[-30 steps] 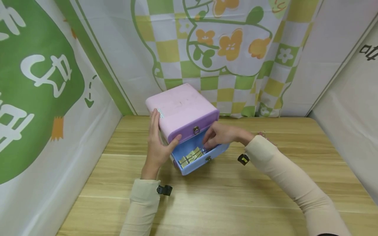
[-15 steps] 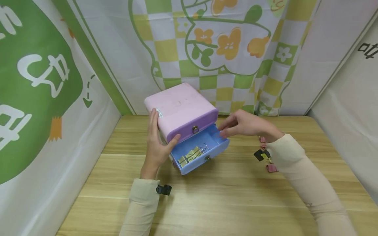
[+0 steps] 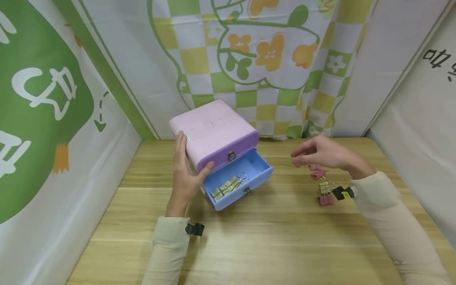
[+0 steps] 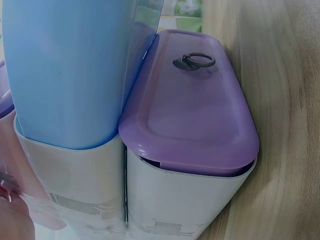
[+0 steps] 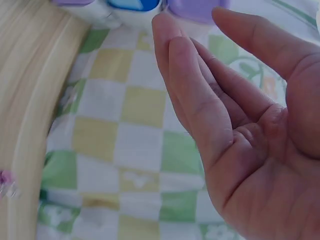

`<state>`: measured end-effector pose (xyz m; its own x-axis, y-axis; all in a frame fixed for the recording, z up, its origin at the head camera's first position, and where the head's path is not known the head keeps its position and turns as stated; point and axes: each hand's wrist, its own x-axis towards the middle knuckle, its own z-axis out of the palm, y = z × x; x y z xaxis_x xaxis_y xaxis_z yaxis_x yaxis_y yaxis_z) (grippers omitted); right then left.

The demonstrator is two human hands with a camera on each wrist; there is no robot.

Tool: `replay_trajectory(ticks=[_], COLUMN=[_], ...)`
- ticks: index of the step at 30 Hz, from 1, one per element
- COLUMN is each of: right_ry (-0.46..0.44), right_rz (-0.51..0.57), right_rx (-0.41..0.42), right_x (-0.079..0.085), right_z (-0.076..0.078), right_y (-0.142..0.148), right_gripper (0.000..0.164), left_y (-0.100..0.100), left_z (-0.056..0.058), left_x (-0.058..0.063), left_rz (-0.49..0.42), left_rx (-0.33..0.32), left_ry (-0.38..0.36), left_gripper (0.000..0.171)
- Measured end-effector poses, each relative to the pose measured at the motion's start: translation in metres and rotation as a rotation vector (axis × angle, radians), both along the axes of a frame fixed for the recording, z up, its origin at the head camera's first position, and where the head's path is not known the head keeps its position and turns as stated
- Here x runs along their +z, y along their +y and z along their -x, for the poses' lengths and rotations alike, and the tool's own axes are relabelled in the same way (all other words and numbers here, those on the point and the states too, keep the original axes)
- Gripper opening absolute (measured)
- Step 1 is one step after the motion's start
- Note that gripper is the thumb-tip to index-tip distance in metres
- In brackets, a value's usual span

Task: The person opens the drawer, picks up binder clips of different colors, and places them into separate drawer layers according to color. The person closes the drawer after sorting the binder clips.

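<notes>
A small drawer cabinet [image 3: 215, 126] with a pink top stands at the back of the table. Its blue middle drawer [image 3: 260, 180] is pulled out, with several gold binder clips [image 3: 225, 188] lying inside along the front. My left hand [image 3: 185, 180] rests on the cabinet's left side, fingers fairly straight and thumb at the front edge. In the left wrist view the purple bottom drawer [image 4: 195, 110] is closed and has a ring pull. My right hand [image 3: 329, 156] hovers right of the cabinet, nothing in its loosely bent fingers. Below it lie pink binder clips [image 3: 325, 200] and a gold binder clip [image 3: 325, 187].
The wood table [image 3: 256, 245] runs back to a checked curtain [image 3: 246, 99] just behind the cabinet. Printed cloth walls rise at the left and right. A small black camera is strapped on each wrist.
My right hand has come out of the blue drawer and moved right, over the loose binder clips. My left hand has stayed on the cabinet. The view has shifted slightly.
</notes>
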<state>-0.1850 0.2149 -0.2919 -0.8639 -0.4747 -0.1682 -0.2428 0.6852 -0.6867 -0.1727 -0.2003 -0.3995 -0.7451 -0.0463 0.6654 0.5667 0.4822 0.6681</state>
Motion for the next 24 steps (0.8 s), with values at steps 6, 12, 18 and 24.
replay_trajectory(ticks=[6,12,18,24], right_ry=[-0.061,-0.025,0.011,0.0], right_rz=[0.02,-0.049,-0.105,-0.137], right_rx=[-0.073,-0.164,-0.23,-0.264], right_x=[-0.016,-0.032,-0.047,-0.065], right_z=[-0.006,-0.016,-0.02,-0.021], right_y=[0.031,0.059,0.082,0.101], right_gripper=[0.041,0.047,0.046,0.047], left_y=[-0.001,-0.001,-0.001,-0.001], left_z=[-0.001,-0.002,-0.001,-0.001], left_x=[0.001,0.001,0.001,0.001], left_rz=[0.008,0.015,0.012,0.013], left_rx=[0.005,0.007,0.001,0.006], left_ry=[0.001,-0.007,-0.005,0.0], left_gripper=[0.109,0.108,0.108,0.108])
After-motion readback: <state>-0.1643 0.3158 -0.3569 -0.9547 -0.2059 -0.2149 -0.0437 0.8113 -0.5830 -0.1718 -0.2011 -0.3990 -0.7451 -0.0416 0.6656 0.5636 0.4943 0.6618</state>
